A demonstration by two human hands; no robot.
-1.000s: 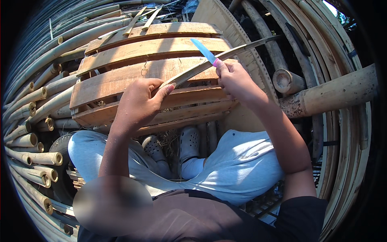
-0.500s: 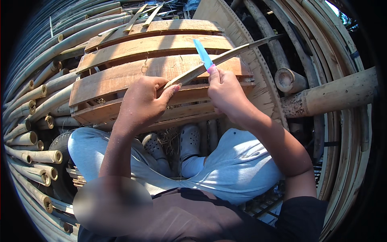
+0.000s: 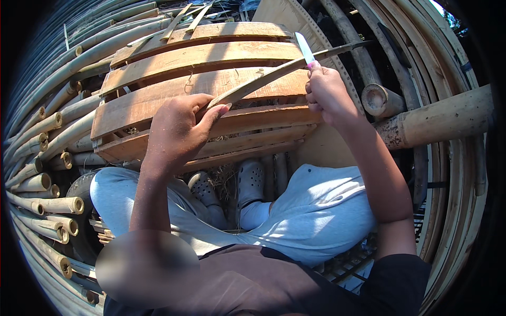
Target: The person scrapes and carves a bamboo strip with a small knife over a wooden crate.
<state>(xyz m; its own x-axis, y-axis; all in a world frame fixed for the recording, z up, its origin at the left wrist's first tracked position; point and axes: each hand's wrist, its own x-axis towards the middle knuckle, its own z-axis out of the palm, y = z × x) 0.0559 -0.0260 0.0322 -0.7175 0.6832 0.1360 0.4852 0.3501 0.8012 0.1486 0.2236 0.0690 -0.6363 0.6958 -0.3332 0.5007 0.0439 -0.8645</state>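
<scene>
A long bamboo strip (image 3: 263, 80) slants up to the right across a slatted wooden crate (image 3: 211, 55). Its near end is pinched between the thumb and fingers of my left hand (image 3: 182, 124), above the crate's front edge. My right hand (image 3: 332, 94) grips a knife (image 3: 304, 48) by its pink handle, most of which is hidden in my fist. The knife's pale blue blade points up and lies across the strip, toward the strip's far, darker end. Small curled shavings (image 3: 188, 80) lie on the crate's slats.
Stacked bamboo poles (image 3: 52, 124) fill the left side. On the right lie a thick bamboo pole (image 3: 437, 118) and long split lengths (image 3: 453, 210). A tan board (image 3: 284, 13) leans beside the crate. Loose slats (image 3: 200, 16) rest on its far end. My grey clogs (image 3: 249, 181) are below.
My right hand has slid the knife up and to the right along the bamboo strip, away from my left hand. The left hand stays nearly in place, still holding the strip.
</scene>
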